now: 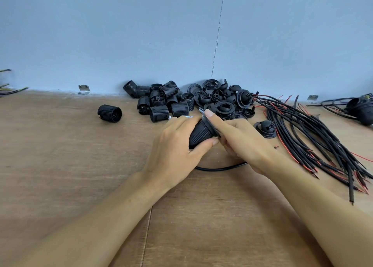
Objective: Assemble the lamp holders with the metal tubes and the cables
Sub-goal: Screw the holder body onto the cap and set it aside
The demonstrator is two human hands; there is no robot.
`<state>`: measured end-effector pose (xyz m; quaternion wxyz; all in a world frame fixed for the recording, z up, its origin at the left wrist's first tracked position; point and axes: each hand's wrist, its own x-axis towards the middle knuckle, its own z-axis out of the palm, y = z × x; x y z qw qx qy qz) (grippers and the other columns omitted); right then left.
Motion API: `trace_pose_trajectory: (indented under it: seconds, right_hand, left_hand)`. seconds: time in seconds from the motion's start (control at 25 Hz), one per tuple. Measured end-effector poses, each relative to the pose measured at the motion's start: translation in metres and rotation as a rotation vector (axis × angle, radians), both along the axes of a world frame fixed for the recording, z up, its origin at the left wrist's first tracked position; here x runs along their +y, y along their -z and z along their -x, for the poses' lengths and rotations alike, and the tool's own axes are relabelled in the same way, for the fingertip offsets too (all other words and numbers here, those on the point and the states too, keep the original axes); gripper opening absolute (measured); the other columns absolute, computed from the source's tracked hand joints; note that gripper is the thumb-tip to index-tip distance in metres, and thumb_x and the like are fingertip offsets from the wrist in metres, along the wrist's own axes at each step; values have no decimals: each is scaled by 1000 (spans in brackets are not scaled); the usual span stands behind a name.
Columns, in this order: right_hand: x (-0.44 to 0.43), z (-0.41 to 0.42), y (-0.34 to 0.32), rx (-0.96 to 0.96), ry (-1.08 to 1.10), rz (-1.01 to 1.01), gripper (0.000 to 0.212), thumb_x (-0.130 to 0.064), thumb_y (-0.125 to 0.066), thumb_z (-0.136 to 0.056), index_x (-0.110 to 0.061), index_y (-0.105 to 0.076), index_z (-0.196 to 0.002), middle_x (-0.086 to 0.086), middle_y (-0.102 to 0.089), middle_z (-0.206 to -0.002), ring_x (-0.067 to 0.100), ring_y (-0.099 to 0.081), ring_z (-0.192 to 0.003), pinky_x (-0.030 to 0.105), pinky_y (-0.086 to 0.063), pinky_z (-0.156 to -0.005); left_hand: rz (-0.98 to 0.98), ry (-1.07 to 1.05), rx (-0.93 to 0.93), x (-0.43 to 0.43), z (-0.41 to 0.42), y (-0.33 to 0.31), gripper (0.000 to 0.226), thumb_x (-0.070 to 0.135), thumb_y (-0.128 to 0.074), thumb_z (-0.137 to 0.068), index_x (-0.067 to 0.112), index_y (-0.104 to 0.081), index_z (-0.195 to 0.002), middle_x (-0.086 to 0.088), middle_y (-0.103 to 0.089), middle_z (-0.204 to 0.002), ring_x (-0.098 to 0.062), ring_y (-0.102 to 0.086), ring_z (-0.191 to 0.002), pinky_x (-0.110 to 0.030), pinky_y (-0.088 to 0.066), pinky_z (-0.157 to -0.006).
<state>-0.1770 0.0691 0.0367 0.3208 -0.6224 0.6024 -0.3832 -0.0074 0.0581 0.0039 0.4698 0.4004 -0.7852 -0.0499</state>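
My left hand (177,145) grips the ribbed black body of a lamp holder (201,134) above the middle of the wooden table (80,155). My right hand (238,143) pinches the holder's flat ring at its right end, forefinger stretched along the rim. A black cable (220,168) curves out from under both hands. Small metal tubes (186,116) lie just behind my left hand. The holder's far end is hidden by my fingers.
A heap of threaded black sleeves (161,103) and a heap of caps and rings (222,99) lie by the blue wall. One sleeve (109,113) lies apart at left. A bundle of black and red cables (314,143) fans out at right; a finished holder (361,109) sits far right.
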Motion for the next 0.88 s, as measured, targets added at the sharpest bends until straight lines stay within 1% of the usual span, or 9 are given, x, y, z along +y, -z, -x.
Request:
trace_pose_trajectory:
  seconds: [0.08, 0.12, 0.2, 0.28, 0.4, 0.52, 0.68, 0.8, 0.88]
  right_hand:
    - [-1, -1, 2, -38, 35, 56, 69, -86, -55, -73, -19, -44, -62, -12, -41, -54, 6, -36, -48, 29, -29, -59]
    - [-2, -1, 3, -84, 41, 95, 62, -80, -60, -75, -19, -53, -68, -14, -47, -56, 3, -42, -51, 28, -32, -61]
    - [-1, -3, 3, -145, 11, 193, 35, -61, -68, -84, -27, -69, -87, -15, -62, -69, 2, -53, -63, 27, -40, -67]
    - [0, -4, 2, -101, -13, 281, 22, -49, -66, -91, -28, -74, -89, -17, -68, -75, 0, -57, -70, 23, -42, -72]
    - [-1, -3, 2, 3, 21, 307, 31, -54, -61, -91, -29, -72, -77, -21, -64, -64, -5, -55, -64, 18, -39, -69]
    - [-1, 0, 3, 9, 11, 227, 34, -58, -61, -90, -30, -69, -72, -22, -59, -57, -5, -52, -57, 20, -37, -66]
    - [0, 4, 1, -14, -33, 162, 40, -65, -60, -87, -34, -63, -63, -21, -54, -54, -3, -48, -53, 22, -33, -62]
    - [0, 2, 5, -38, -4, 223, 40, -68, -64, -82, -28, -63, -77, -16, -60, -68, 1, -51, -62, 24, -41, -65]
    - [-1, -1, 7, -67, -16, 313, 23, -54, -68, -88, -32, -67, -93, -15, -67, -85, 4, -56, -73, 19, -46, -70]
  left_hand:
    - [-4, 7, 12, 2, 1, -1, 38, 50, -69, -85, 19, -69, -106, 15, -58, -88, -6, -52, -87, -20, -42, -74]
    - [-9, 11, 14, 2, 1, -1, 38, 50, -69, -84, 18, -69, -105, 15, -59, -88, -6, -52, -87, -20, -42, -75]
    - [-23, 9, -5, 2, 1, 0, 40, 52, -68, -84, 18, -69, -105, 12, -62, -89, -8, -54, -89, -25, -45, -76]
    - [-33, -8, -20, 1, 1, 1, 43, 55, -66, -83, 19, -69, -105, 11, -64, -91, -10, -55, -90, -30, -46, -77]
    - [-11, -33, -9, 0, 1, 1, 43, 58, -64, -83, 21, -68, -103, 14, -61, -88, -9, -54, -87, -24, -44, -72]
    - [10, -55, 12, -1, 0, 1, 41, 57, -65, -83, 25, -67, -108, 20, -54, -87, -6, -51, -85, -13, -37, -69]
    - [4, -60, 6, -2, 0, 2, 42, 54, -68, -82, 22, -68, -110, 13, -59, -87, -10, -53, -86, -23, -41, -73]
    - [-3, -42, -4, 0, 0, 1, 42, 53, -68, -82, 20, -68, -108, 12, -61, -89, -11, -54, -87, -26, -45, -74]
    - [-32, -36, -17, 0, 0, 1, 42, 52, -70, -82, 17, -68, -105, 9, -63, -91, -14, -56, -90, -33, -48, -76]
